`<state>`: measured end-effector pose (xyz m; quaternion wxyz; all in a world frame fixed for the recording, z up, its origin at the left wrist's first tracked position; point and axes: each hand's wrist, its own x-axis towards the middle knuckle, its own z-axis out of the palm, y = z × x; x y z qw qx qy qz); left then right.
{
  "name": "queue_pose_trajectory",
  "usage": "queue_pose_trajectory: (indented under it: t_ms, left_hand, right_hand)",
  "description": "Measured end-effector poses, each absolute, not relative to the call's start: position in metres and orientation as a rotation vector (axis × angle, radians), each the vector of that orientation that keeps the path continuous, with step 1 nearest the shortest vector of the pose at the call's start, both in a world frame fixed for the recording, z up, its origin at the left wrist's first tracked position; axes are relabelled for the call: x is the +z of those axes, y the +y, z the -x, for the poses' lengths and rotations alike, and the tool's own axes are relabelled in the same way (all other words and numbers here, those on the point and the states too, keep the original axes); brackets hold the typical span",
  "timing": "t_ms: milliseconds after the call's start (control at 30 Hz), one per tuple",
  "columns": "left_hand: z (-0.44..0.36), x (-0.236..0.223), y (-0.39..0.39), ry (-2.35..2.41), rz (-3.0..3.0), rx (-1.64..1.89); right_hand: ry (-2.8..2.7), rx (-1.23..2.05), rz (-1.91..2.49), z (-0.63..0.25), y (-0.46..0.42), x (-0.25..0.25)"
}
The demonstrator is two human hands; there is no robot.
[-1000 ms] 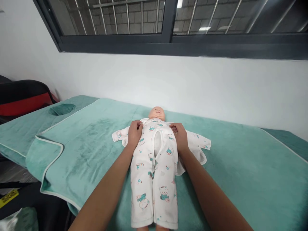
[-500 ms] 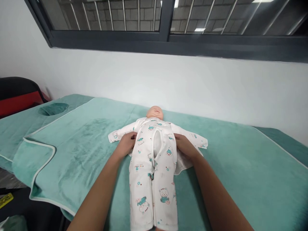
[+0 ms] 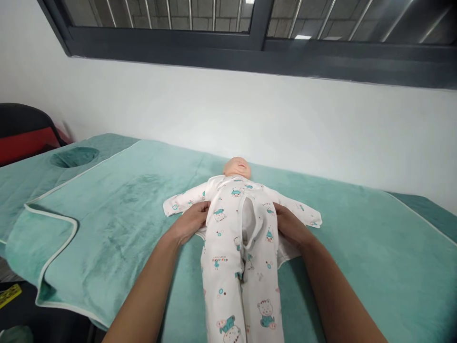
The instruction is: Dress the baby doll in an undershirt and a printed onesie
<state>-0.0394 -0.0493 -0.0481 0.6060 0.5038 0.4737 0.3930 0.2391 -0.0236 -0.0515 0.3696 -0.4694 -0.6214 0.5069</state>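
Note:
A baby doll lies on its back, its head (image 3: 237, 167) toward the wall and its arms spread. It wears a white printed shirt (image 3: 191, 196) and white printed open-crotch baby trousers (image 3: 223, 252), pulled high over the chest. My left hand (image 3: 195, 218) is closed at the left side of the trousers' waist. At the right side, my right hand (image 3: 288, 224) grips the trousers in the same way. The fingertips of both hands are hidden behind the cloth. Below the right hand, a loose shirt flap (image 3: 287, 251) spreads out on the blanket.
A green plush blanket (image 3: 350, 257) with pale piping covers the bed. At the left, the bed has a round face hole (image 3: 74, 156). A black and red chair (image 3: 26, 138) stands beyond it. Behind are a white wall (image 3: 214, 114) and a dark-framed window (image 3: 178, 43).
Both hands moved down and outward from the upper edge of the trousers to their sides, letting the shirt sleeves show more. The trousers' front opening now tilts slightly. The camera view has shifted.

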Motion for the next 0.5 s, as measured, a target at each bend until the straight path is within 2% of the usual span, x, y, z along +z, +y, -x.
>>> queue_pose_trajectory:
  t_ms: [233,500]
  left_hand:
    - [0.028,-0.049,-0.054,1.029,-0.934,1.004]
    - [0.011,-0.043,-0.055,1.035,-0.665,1.162]
  right_hand:
    - [-1.358,1.286,1.132,-0.228,-0.024,-0.059]
    - [-1.374,1.173,1.09,-0.218,-0.022,-0.061]
